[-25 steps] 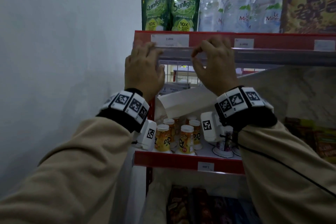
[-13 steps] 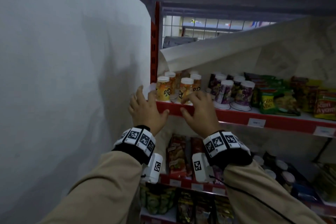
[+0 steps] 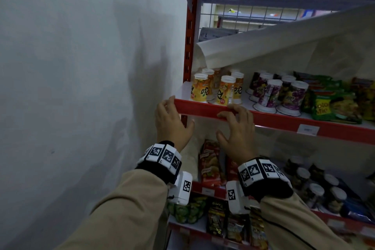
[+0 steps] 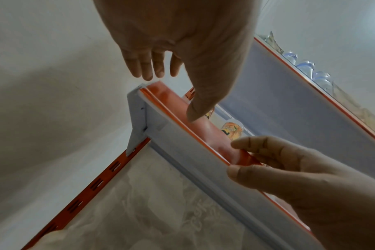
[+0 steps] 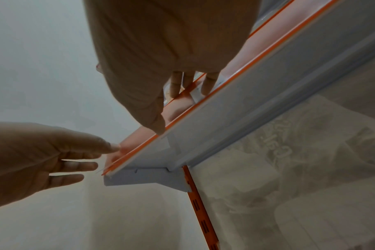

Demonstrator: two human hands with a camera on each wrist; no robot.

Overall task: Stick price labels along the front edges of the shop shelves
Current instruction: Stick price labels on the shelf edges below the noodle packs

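The middle shelf's red front edge strip (image 3: 203, 108) runs rightward from the red upright. My left hand (image 3: 172, 115) is at the strip's left end with straight fingers, and its thumb (image 4: 193, 113) lies against the red face. A little to the right, my right hand (image 3: 229, 124) pinches the strip (image 4: 214, 135), fingers curled over the top and thumb (image 5: 158, 126) under the lower lip. In the right wrist view my left hand's fingertips (image 5: 111, 146) touch the strip's end (image 5: 122, 148). I see no loose label in either hand. One white price label (image 3: 308, 129) sits further right on this strip.
Orange cups (image 3: 199, 90) and purple cups (image 3: 269, 95) stand just behind the strip, with snack packets (image 3: 332, 103) to the right. A grey wall (image 3: 91, 87) is close on the left. A curled white sheet (image 3: 263, 46) hangs behind. Lower shelves hold packets (image 3: 211, 162) and jars (image 3: 316, 189).
Both hands have dropped from the top shelf's edge to the middle shelf's edge, and the view tilted down. In the last half second they spread apart, the left reaching the strip's end.
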